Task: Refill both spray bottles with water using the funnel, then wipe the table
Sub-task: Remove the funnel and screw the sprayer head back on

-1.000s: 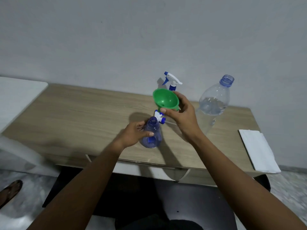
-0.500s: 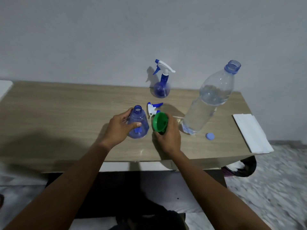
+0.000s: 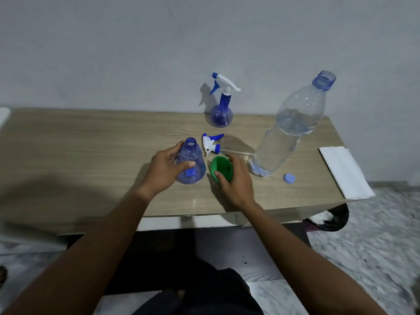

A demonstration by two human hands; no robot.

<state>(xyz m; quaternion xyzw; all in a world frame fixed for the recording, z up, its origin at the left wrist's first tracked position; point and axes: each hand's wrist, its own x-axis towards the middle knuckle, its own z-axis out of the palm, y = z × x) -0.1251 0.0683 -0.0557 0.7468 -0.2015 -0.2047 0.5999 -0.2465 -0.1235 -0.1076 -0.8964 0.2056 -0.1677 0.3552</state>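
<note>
Gripping the open spray bottle (image 3: pixel 190 164) with the left hand (image 3: pixel 164 170), fingers curled round its far side and thumb pressing across its front, keeping it upright on the table (image 3: pixel 79 151) with its neck uncapped. Closing the right hand (image 3: pixel 235 180) partway over the green funnel (image 3: pixel 221 168), thumb hooking the near rim and fingers wrapping over the top edge, the funnel tilting on its side with its wide mouth facing left toward the bottle, just beside it and seemingly not touching; hard telling whether resting on the table or lifted slightly. Lying just behind the funnel and the open bottle, the detached spray head (image 3: pixel 211 143), white and blue, with its thin tube trailing to the right along the table. Standing further back near the wall, the second spray bottle (image 3: pixel 221 110), its trigger top fitted on. Standing to the right of the right hand, a large clear water bottle (image 3: pixel 288 133), uncapped and about two-thirds full, leaning in the wide-angle view. Lying near its base, a small blue cap (image 3: pixel 289 178). Resting at the right end of the table, a folded white cloth (image 3: pixel 344 171), overhanging the near edge a little.
</note>
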